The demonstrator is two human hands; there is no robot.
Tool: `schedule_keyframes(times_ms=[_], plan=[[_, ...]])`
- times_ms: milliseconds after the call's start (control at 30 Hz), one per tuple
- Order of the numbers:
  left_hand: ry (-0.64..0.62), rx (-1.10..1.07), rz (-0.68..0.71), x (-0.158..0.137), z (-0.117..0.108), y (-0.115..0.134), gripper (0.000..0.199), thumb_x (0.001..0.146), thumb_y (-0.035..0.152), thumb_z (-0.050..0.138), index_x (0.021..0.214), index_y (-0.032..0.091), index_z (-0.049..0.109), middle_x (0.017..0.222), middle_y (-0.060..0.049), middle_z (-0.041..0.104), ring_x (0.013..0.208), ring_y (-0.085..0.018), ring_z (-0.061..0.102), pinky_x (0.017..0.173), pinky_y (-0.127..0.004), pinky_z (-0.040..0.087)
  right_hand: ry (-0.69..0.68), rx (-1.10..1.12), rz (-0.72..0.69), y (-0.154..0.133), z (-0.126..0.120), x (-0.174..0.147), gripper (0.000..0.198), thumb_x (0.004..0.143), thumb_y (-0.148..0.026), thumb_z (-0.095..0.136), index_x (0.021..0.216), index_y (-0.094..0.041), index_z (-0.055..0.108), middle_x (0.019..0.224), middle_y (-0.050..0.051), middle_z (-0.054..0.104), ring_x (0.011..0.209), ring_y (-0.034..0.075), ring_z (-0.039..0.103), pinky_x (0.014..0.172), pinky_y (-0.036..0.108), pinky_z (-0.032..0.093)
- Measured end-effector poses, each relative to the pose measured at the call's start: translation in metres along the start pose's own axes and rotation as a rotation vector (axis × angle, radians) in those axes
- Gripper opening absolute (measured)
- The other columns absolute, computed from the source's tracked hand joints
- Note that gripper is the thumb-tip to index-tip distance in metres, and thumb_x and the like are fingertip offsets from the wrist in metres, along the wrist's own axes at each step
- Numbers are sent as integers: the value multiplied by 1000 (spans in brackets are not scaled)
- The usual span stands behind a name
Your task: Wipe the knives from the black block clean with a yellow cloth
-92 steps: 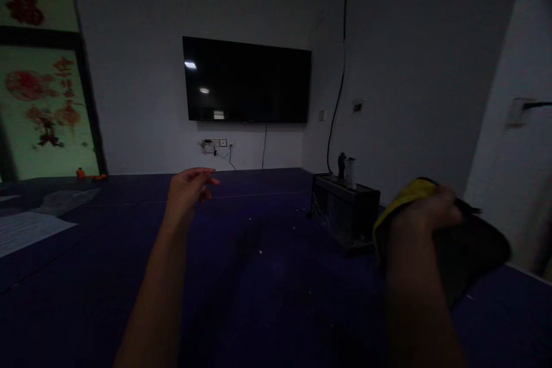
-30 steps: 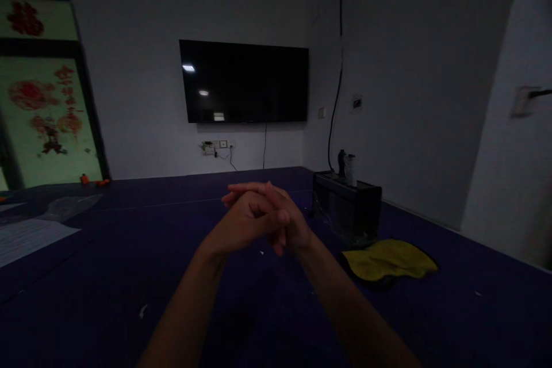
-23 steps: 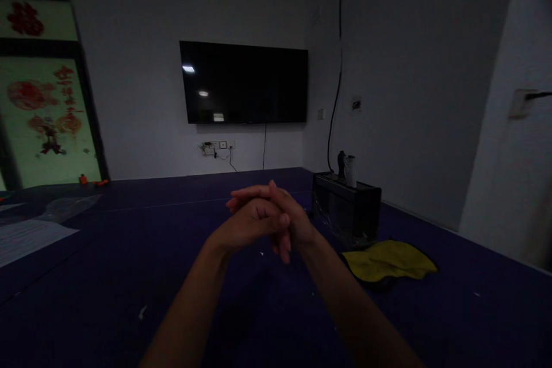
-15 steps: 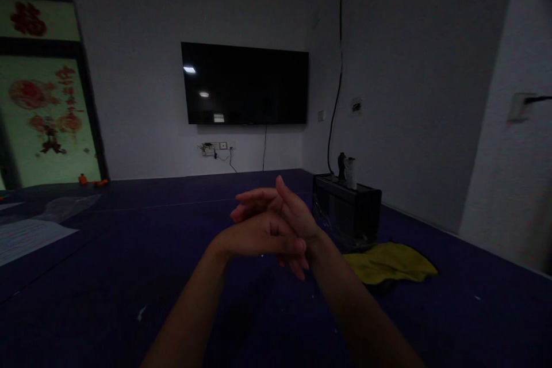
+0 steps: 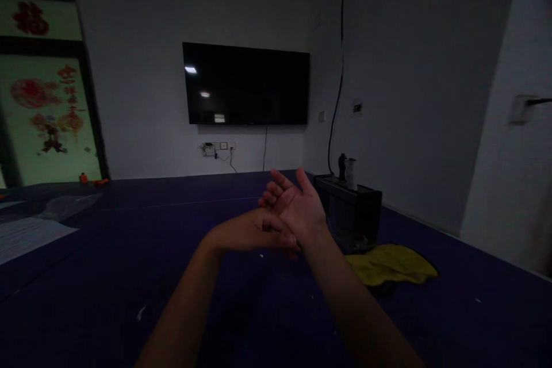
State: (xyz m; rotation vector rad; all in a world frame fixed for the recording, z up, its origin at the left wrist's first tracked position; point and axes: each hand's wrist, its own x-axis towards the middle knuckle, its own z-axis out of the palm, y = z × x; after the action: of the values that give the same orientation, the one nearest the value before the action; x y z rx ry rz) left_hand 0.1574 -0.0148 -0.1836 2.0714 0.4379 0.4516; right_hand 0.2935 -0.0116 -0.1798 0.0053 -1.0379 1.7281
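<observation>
My left hand lies against the little-finger side of my right wrist, its thumb across the heel of the palm. Its other fingers pass partly behind the wrist, where they are mostly hidden. Turned palm toward me, my right hand is open, with the thumb raised and the fingers slightly curled. No object shows in either hand. Both are held above a dark blue tabletop.
To the right stand a black box with small bottle-like items on it and a yellow cloth. At left are paper sheets, clear plastic and small orange items. A television hangs on the far wall.
The right hand has turned its palm more toward me and its fingers have drawn back. My left hand has slid a little left, and its fingertips have gone behind the right wrist.
</observation>
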Motion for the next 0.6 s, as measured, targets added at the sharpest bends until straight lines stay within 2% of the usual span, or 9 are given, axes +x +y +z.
schedule_keyframes(times_ms=[167,367,467,600], plan=[[123,148,5,-4,-14,-5,27,79,43,58,78,18,68,74,-2,67,68,-11,58,64,-22,45,80,109,-60,-1,-2,1,61,94,-51,15,83,-19,67,63,2,66,58,13,62,63,28,48],[373,272,-57,-13,-28,-9,27,78,42,57,81,17,67,77,-5,68,70,-16,62,66,-26,46,128,176,-59,-4,-2,1,59,94,-48,16,82,-19,66,61,2,65,55,13,60,61,29,48],[538,360,-91,-20,-38,-13,24,74,40,60,79,19,68,78,-6,69,72,-17,62,66,-25,45,136,139,-91,-10,-7,0,59,95,-47,16,83,-17,66,62,3,65,55,14,60,60,29,49],[873,443,-101,-33,-54,-17,18,67,38,67,70,20,69,70,-4,68,66,-16,61,60,-24,43,222,100,-184,-26,-20,0,56,94,-45,19,86,-15,65,63,4,66,54,13,60,57,28,49]])
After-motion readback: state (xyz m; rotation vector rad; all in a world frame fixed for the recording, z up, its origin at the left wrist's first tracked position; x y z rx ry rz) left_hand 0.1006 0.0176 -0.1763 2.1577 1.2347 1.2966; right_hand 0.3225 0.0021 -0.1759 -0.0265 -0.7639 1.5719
